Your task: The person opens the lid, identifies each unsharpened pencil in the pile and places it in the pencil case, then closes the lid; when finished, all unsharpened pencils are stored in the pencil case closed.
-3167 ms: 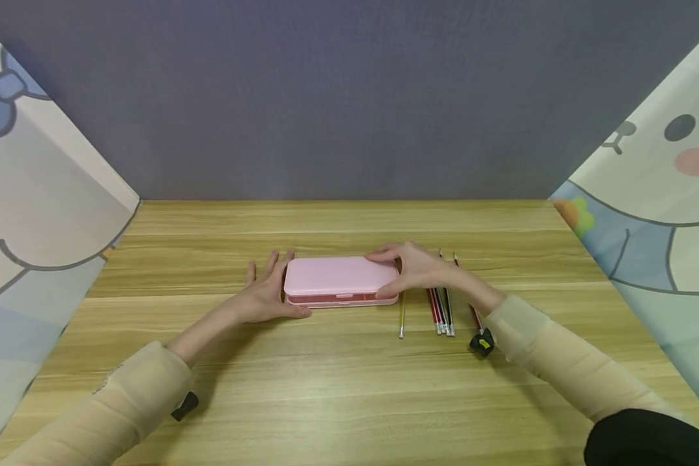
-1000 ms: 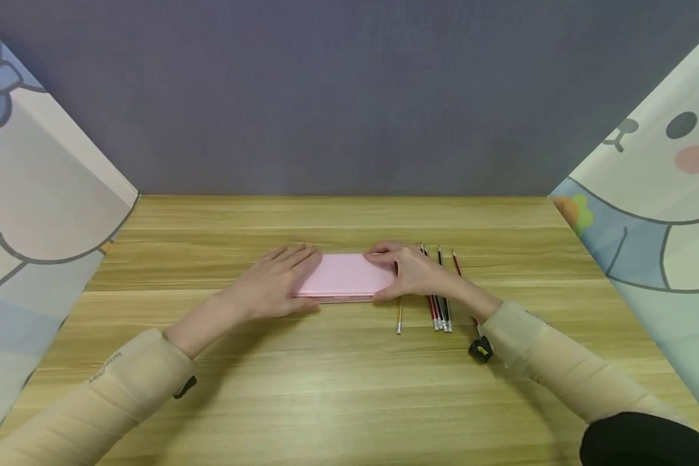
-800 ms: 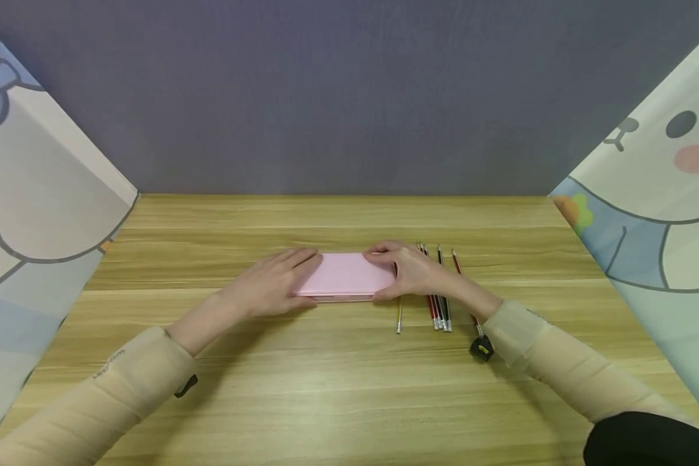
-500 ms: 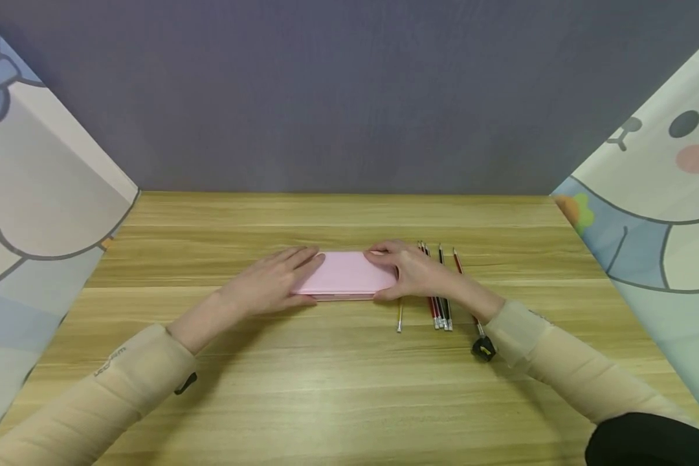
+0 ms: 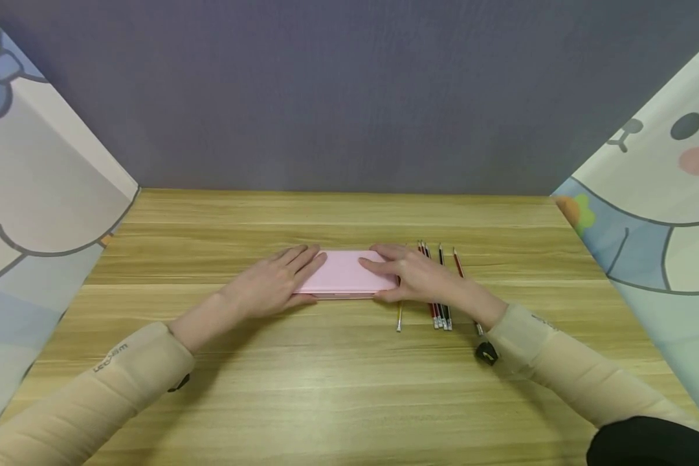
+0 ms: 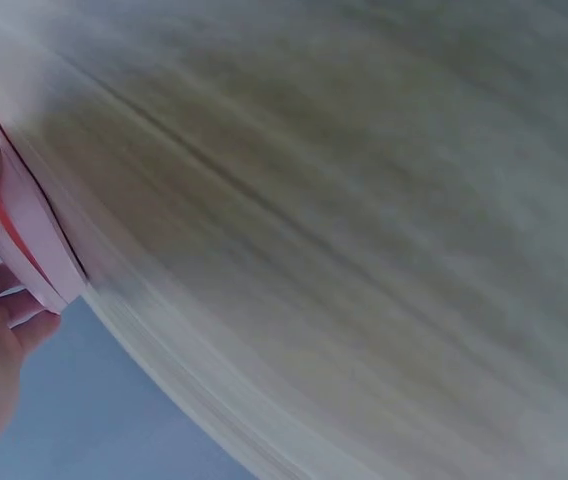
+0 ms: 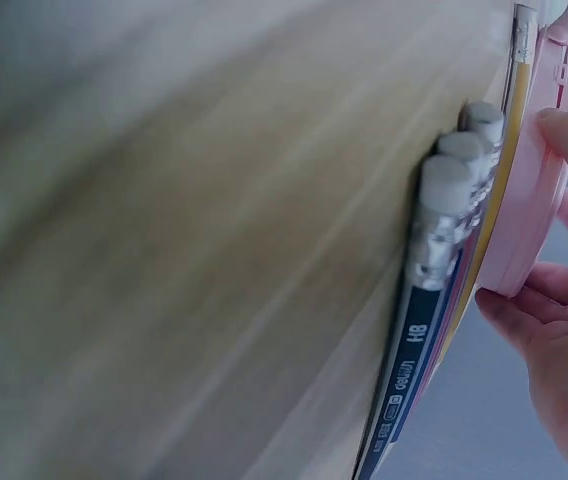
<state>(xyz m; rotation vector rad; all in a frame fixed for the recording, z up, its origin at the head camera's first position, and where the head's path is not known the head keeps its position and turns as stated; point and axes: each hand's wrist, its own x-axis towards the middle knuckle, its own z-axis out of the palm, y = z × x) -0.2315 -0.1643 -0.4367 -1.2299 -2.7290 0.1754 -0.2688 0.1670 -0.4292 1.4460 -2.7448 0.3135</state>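
Note:
A pink pencil case (image 5: 346,272) lies flat on the wooden table, its lid down with a narrow seam along the front. My left hand (image 5: 270,281) grips its left end, fingers over the lid and thumb at the front edge. At the other end my right hand (image 5: 422,275) holds it, thumb in front and fingers across the top and back. In the right wrist view the thumb presses the pink side of the case (image 7: 524,200). A yellow pencil (image 5: 399,317) lies right beside that end, partly hidden by the right hand.
Several red and black pencils (image 5: 441,317) lie under the right wrist, eraser ends toward me. Farther right is another red pencil (image 5: 457,262), with a black wrist device (image 5: 486,353) over its near end. A grey panel (image 5: 349,97) stands behind the table.
My left hand has moved from the case's left side onto its lid, and the lid's front gap has narrowed. Most recently, my right fingers have spread farther over the lid.

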